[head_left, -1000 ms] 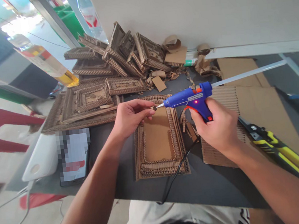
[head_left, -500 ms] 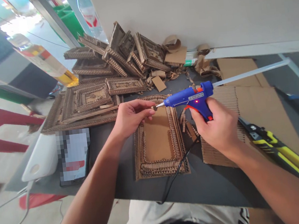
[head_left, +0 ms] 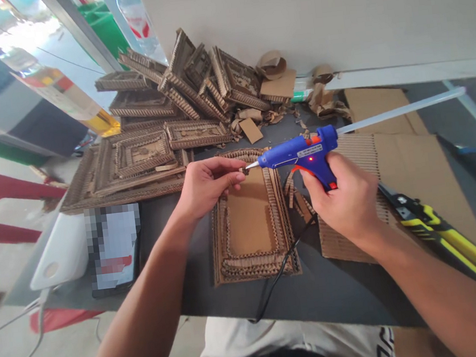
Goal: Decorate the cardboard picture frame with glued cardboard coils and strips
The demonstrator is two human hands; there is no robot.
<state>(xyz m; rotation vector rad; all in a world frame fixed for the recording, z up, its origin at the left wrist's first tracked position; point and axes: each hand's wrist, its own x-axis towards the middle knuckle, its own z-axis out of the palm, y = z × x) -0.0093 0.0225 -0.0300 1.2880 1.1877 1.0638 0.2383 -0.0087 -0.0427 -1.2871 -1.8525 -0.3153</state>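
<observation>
My right hand (head_left: 347, 200) is wrapped round the handle of a blue hot glue gun (head_left: 299, 151), its small red light lit and a long clear glue stick (head_left: 402, 110) poking out of the back. The nozzle points left and meets a small piece of cardboard (head_left: 243, 171), pinched between the thumb and fingers of my left hand (head_left: 208, 184). Whether glue is coming out is too small to tell. Beneath both hands lies a cardboard frame (head_left: 251, 223) with a corrugated raised border and a plain middle. The gun's black cord (head_left: 281, 274) crosses its lower right corner.
Corrugated cardboard frames (head_left: 184, 87) are piled at the back left. A phone (head_left: 117, 246) and a white power strip (head_left: 59, 250) lie left. Yellow-black pliers (head_left: 437, 230) rest on cardboard sheets (head_left: 427, 180) at right. Cardboard strips (head_left: 298, 200) lie beside the frame.
The whole view has shifted slightly. The nozzle stays at the small cardboard piece, and both hands keep their grips with hardly any movement.
</observation>
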